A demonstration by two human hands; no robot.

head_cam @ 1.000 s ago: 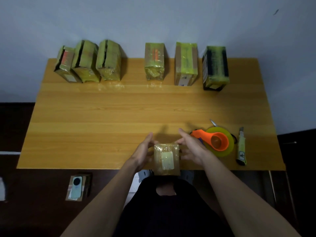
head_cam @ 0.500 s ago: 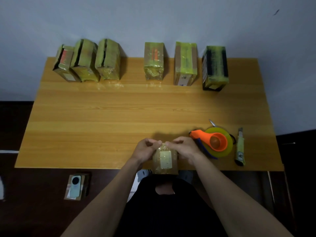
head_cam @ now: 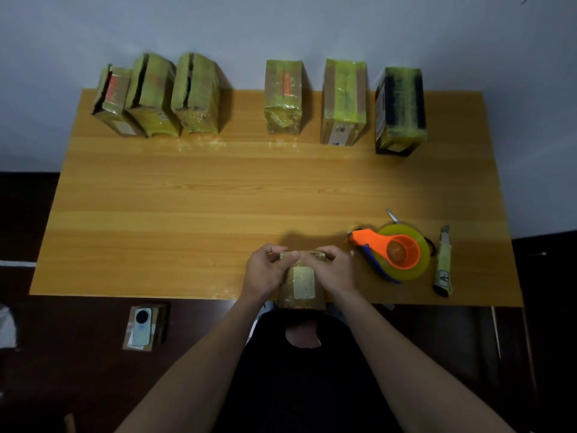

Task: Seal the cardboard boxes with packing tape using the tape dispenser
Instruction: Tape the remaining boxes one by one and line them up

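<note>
Small box between both hands, long axis toward far wall.

Both hands cover the far top edge of the small box, so its flaps cannot be read. The tape dispenser hides most of the scissors. Box label print is too small.

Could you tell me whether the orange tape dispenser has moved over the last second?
No. The tape dispenser lies in the same spot beside the utility knife near the table's front edge.
</note>
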